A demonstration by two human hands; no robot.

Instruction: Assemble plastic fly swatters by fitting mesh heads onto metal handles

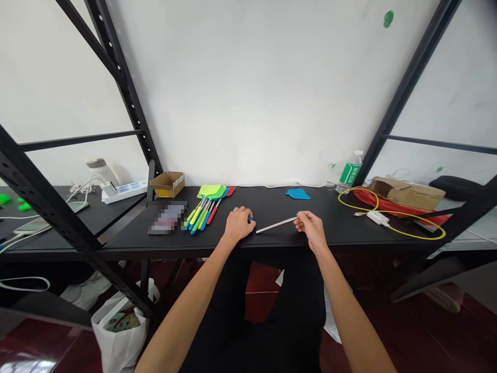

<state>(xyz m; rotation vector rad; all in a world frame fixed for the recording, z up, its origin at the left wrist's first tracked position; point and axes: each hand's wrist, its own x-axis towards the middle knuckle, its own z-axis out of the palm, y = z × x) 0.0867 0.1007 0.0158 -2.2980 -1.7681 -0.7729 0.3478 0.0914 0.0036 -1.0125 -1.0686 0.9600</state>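
My right hand (310, 228) pinches one end of a thin silver metal rod (276, 225). The rod slants down to the left, its far tip close to my left hand (239, 223). That hand rests on the desk, fingers curled around a small blue piece (250, 218), mostly hidden; it looks like a handle. Beyond my right hand lies a flat blue leaf-shaped head (298, 194). Left of my left hand, several flat-headed tools that look like fly swatters (209, 191) lie in a fanned bundle, with green, blue and red handles and metal shafts.
On the black desk (155, 246), a blurred phone-like object (167, 217) and an open cardboard box (168, 183) are left. A water bottle (349, 172), yellow cable (415, 234) and brown package (407, 192) are right. Black metal posts (128, 93) flank the desk.
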